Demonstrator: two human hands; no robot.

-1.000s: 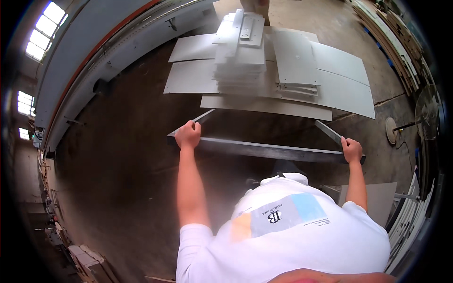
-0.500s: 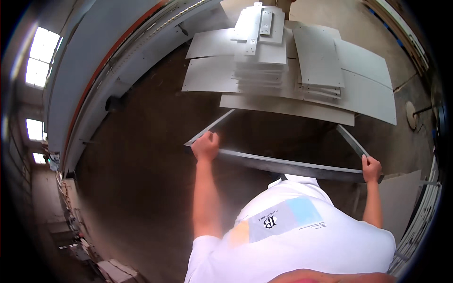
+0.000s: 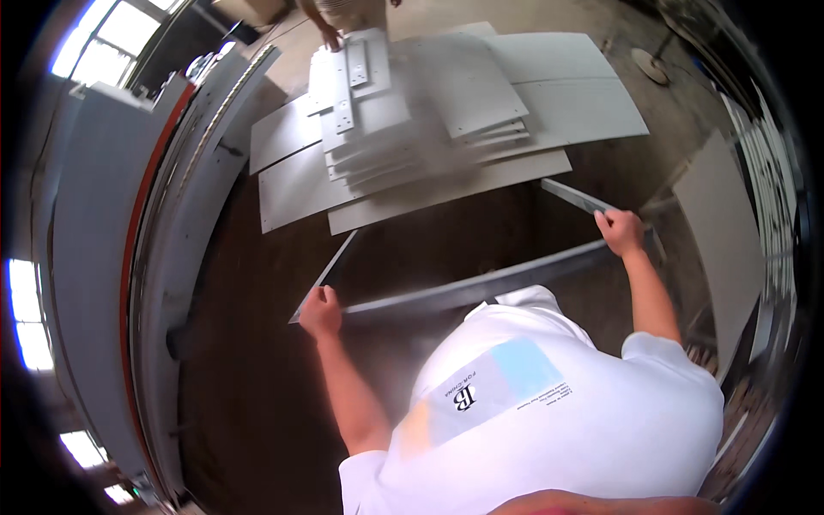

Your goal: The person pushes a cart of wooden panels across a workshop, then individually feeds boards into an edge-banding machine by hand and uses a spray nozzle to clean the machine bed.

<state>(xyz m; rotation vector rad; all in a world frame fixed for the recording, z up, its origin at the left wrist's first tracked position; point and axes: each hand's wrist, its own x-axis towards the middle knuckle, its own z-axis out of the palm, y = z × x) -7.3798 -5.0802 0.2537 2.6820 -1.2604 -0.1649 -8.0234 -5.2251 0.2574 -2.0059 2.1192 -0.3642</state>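
A grey metal frame (image 3: pixel 463 289) with a long near bar and a side bar running away at each end spans the space in front of my body. My left hand (image 3: pixel 321 312) is closed around its near left corner. The near right corner is gripped by my right hand (image 3: pixel 621 232), fingers wrapped over the side bar. The far ends of the side bars lie close to the near edge of a wide pale metal sheet (image 3: pixel 446 190); whether they touch it or pass under it I cannot tell.
Beyond the frame, pale plates (image 3: pixel 360 112) are piled on broad sheets, with narrow drilled strips on top. Another person's hand (image 3: pixel 330 36) rests at this pile. A long grey machine (image 3: pixel 94 257) with a red stripe stands left. On the right are a leaning panel (image 3: pixel 725 232) and a round-based stand (image 3: pixel 650 65).
My view has turned, so the sheets and machine appear shifted. The frame now slants with its right end farther away, both hands still gripping it. Another person has come into view behind the pile.
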